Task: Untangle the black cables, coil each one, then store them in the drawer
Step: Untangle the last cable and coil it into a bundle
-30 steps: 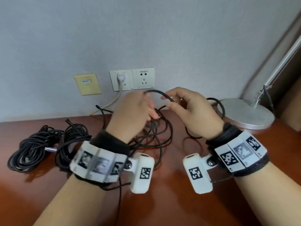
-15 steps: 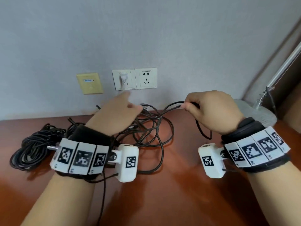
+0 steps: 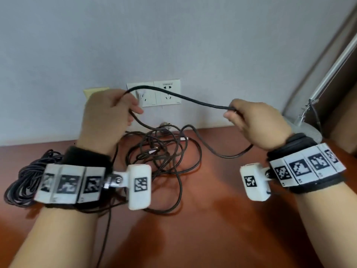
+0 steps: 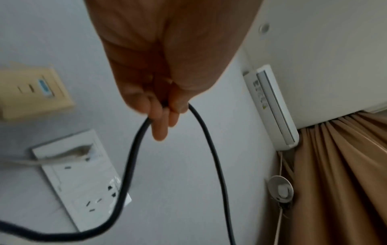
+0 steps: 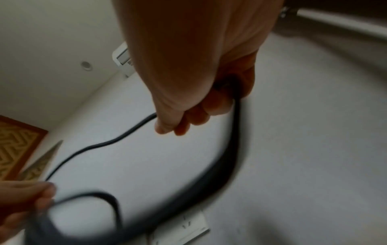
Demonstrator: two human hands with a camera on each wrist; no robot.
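Note:
A black cable (image 3: 185, 98) stretches in the air between my two raised hands. My left hand (image 3: 108, 115) grips one stretch of it (image 4: 207, 140) in curled fingers in front of the wall sockets. My right hand (image 3: 249, 120) pinches another stretch (image 5: 236, 126), and from there the cable drops in a loop to the desk. Below and between the hands lies a loose tangle of black cables (image 3: 164, 157) on the reddish-brown desk (image 3: 222, 219). A coiled bundle of black cable (image 3: 25, 180) rests at the far left, partly behind my left wrist.
White wall sockets (image 3: 154, 93) with a white plug and a cream wall plate (image 3: 94, 91) sit behind the hands. A silver lamp base (image 3: 309, 130) and its slanted arm (image 3: 332, 68) stand at the right. No drawer is in view.
Both hands have risen and moved apart, drawing a length of cable taut-ish in the air between them; earlier they were close together just over the tangle.

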